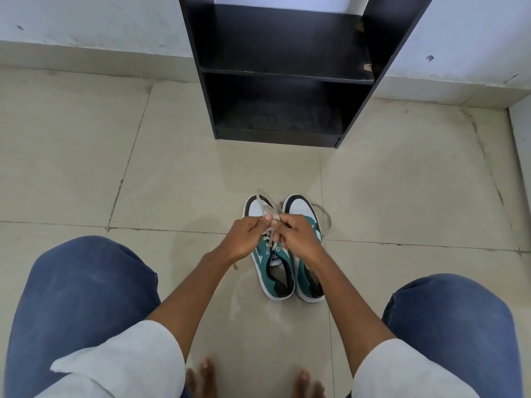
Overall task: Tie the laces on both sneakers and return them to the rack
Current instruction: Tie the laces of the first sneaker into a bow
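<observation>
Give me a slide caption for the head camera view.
Both hands work the lace of the left sneaker on the floor before an empty rack.

The floor (258, 173) in front of the rack (283, 81) was bare, and both rack shelves stood open.

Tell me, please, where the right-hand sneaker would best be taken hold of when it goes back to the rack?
Probably at the heel collar of the right sneaker, from above and from the person's side. Its heel points toward the person and its opening faces up, so fingers can hook inside. Its lace lies loose on the floor, so tie it first. Both hands are busy with the left sneaker.
</observation>
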